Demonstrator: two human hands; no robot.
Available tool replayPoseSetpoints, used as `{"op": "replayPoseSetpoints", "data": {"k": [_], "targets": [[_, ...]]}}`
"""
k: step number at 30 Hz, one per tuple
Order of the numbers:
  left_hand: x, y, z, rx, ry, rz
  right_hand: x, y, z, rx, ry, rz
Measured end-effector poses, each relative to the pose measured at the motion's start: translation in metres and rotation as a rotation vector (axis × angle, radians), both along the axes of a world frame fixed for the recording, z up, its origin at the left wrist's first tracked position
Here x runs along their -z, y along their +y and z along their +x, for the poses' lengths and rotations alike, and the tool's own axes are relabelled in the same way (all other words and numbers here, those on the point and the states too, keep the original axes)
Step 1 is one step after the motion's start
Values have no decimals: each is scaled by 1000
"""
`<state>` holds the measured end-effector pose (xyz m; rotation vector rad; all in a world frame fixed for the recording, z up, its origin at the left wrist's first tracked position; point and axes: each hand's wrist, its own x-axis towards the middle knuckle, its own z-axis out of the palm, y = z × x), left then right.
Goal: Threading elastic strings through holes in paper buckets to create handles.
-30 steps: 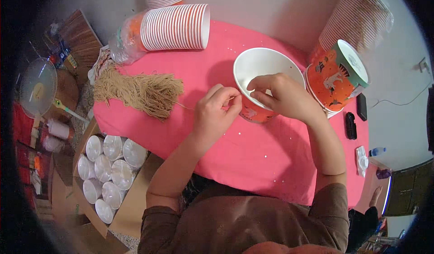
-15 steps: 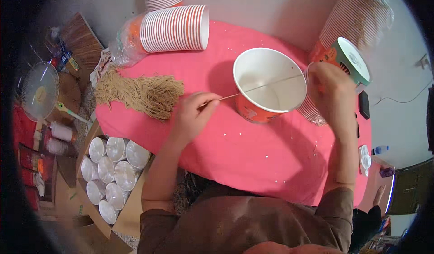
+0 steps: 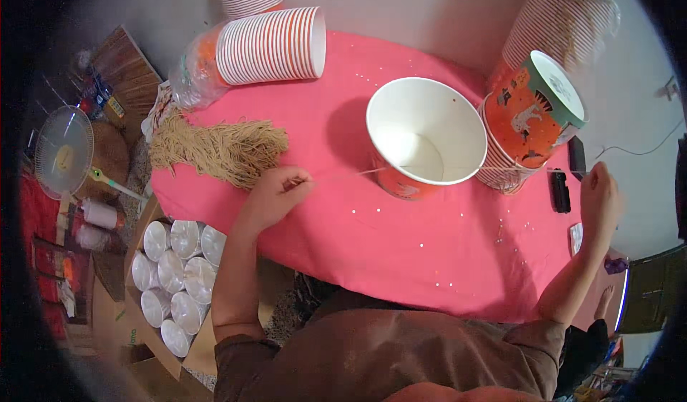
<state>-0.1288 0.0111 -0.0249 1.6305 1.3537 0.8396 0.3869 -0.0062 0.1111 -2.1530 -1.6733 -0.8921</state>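
A thin tan string stretches sideways across the near side of a large white-lined orange paper bucket. My right hand pinches its far right stretch, past the table's right side. To the left, my left hand is closed, thumb against fingers, in line with the string; the stretch by its fingertips is too faint to trace. A bundle of tan strings lies just beyond this hand. Right of the bucket, an upside-down orange and green bucket tops a tilted stack.
Nested paper buckets lie at the back left of the pink-covered table. Another wrapped stack leans against the back right wall. A black object rests by the right edge. Below left, a cardboard box holds several clear-topped cups.
My right hand has moved right and nearer to me, drawing the string wide past the bucket. My left hand has shifted slightly left and nearer. The upside-down bucket is now uncovered.
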Motion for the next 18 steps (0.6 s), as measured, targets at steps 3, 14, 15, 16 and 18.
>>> {"op": "replayPoseSetpoints", "data": {"k": [3,14,15,16,18], "targets": [[1,-2,-8,-22,80,45,15,-4,1,25,8,-101],[-2,-19,42,88,628,816,18,-2,-67,-511,191,-38],[-8,-18,54,221,654,963,20,0,-80,-595,257,-42],[-12,-15,62,359,670,1111,21,0,-91,-675,320,-46],[-17,-4,73,309,662,1228,18,-1,-106,-757,337,-137]]}}
